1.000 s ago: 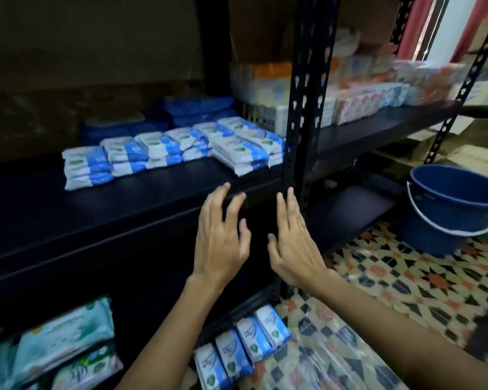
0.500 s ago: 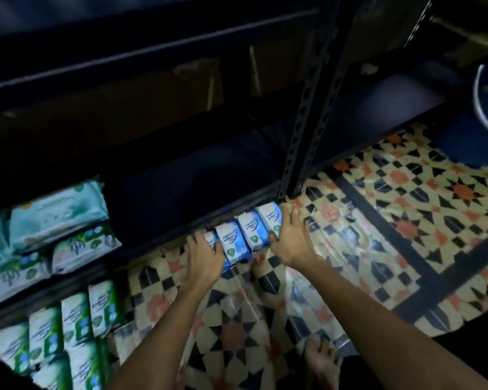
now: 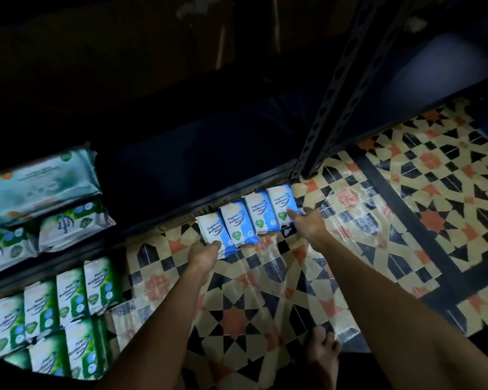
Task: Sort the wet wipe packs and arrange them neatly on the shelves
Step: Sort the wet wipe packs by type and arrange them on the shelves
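Head view: both arms reach down and forward toward a row of four blue antibacterial wipe packs (image 3: 248,220) standing side by side on the patterned tile floor (image 3: 406,192), against the front edge of the bottom shelf (image 3: 181,170). The left hand (image 3: 203,256) grips the leftmost blue pack (image 3: 213,235), thumb over its lower front face, the other fingers hidden behind it. The right hand (image 3: 307,223) has fingers extended, their tips touching the lower edge of the rightmost blue pack (image 3: 282,206); no curl round it shows. Half a second ago both hands lay flatter against the row's ends; now the left has closed on its pack. Left of the left fingers, green pine wipe packs (image 3: 68,302) stand on the floor. A bare foot (image 3: 321,353) shows below the right forearm.
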